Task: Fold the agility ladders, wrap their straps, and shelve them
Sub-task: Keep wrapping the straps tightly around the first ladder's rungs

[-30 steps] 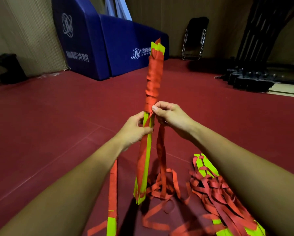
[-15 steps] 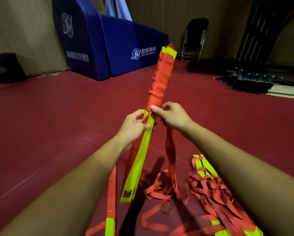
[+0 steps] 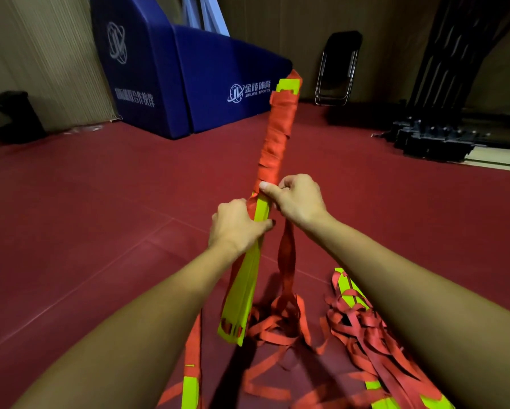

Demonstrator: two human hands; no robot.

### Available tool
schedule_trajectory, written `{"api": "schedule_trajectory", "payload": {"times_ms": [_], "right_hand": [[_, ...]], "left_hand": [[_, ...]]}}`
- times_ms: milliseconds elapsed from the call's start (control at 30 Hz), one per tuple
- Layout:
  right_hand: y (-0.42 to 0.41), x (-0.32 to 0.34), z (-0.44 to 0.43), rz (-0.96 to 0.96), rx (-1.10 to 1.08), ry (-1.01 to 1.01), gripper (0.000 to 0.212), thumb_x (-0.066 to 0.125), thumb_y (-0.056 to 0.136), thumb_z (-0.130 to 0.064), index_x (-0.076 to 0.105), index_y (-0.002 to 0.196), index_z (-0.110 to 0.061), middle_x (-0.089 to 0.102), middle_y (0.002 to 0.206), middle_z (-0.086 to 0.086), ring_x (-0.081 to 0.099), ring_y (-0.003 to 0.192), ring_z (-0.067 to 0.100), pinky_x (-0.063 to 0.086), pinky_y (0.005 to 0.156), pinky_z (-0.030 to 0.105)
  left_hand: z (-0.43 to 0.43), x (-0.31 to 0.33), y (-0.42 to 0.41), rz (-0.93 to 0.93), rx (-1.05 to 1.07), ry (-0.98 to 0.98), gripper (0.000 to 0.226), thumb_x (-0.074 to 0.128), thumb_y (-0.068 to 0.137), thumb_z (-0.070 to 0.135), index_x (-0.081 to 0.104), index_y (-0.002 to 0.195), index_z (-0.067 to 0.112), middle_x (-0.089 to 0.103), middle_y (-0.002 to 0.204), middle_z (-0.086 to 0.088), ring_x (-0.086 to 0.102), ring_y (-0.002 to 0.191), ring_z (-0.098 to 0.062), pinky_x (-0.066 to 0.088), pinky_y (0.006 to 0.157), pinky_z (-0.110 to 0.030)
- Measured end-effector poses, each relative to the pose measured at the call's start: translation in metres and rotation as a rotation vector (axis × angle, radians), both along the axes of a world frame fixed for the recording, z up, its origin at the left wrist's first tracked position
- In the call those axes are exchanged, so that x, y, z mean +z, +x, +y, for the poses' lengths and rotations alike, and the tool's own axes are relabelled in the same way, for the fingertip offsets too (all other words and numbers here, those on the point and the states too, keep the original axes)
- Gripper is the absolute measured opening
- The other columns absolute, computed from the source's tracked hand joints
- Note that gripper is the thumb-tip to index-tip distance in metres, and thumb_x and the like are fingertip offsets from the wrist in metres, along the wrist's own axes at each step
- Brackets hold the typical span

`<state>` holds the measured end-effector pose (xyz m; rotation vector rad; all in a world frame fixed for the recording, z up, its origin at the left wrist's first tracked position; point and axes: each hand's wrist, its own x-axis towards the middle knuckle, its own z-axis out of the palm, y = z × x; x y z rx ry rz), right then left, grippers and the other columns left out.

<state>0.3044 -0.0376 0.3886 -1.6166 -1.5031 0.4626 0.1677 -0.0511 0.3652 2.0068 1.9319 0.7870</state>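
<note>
A folded bundle of yellow-green ladder rungs (image 3: 243, 293) stands tilted in front of me, its upper half wound in red strap (image 3: 275, 143). My left hand (image 3: 236, 225) grips the bundle at its middle. Just above it, my right hand (image 3: 298, 197) pinches the red strap against the bundle at the lower edge of the winding. The loose strap (image 3: 286, 258) hangs from my right hand down to a red tangle on the floor. A second ladder (image 3: 365, 329), yellow rungs under tangled red straps, lies on the floor at the right.
Another rung with a strap (image 3: 191, 379) lies on the red floor by my left forearm. Blue padded blocks (image 3: 188, 84) stand against the back wall, a folding chair (image 3: 337, 69) beside them. Black equipment (image 3: 433, 140) sits at the far right.
The bundle's top has tipped rightward and its lower end swung left. My right hand has carried the strap round the bundle and now pinches it on the near side.
</note>
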Motion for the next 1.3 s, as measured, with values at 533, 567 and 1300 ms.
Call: {"api": "schedule_trajectory", "payload": {"times_ms": [533,567,1300], "right_hand": [[0.012,0.007,-0.014,0.256,0.459,-0.121,0.019,0.067,0.093,-0.021,0.054,0.092,-0.007,0.058,0.06,0.004,0.047,0.047,0.009,0.039,0.053,0.023],[0.011,0.006,-0.015,0.3,0.462,-0.129,0.022,0.068,0.093,-0.02,0.051,0.095,-0.007,0.057,0.06,0.005,0.047,0.046,0.009,0.039,0.051,0.02],[-0.012,-0.002,0.0,0.083,0.024,0.102,0.041,0.069,0.084,-0.036,0.036,0.07,-0.017,0.062,0.048,-0.006,0.065,0.069,0.026,0.052,0.07,0.04]], "left_hand": [[0.011,-0.01,-0.013,-0.26,-0.332,-0.098,0.044,0.053,0.064,0.044,0.072,0.099,0.026,0.075,0.088,-0.008,0.069,0.087,-0.032,0.056,0.082,-0.046],[0.017,-0.016,-0.015,-0.285,-0.332,-0.115,0.044,0.054,0.062,0.044,0.072,0.098,0.026,0.075,0.09,-0.009,0.069,0.09,-0.034,0.055,0.085,-0.049],[0.0,-0.016,0.006,-0.052,-0.005,-0.093,0.053,0.072,0.079,0.045,0.048,0.112,0.012,0.066,0.113,-0.02,0.06,0.111,-0.045,0.048,0.086,-0.044]]}}
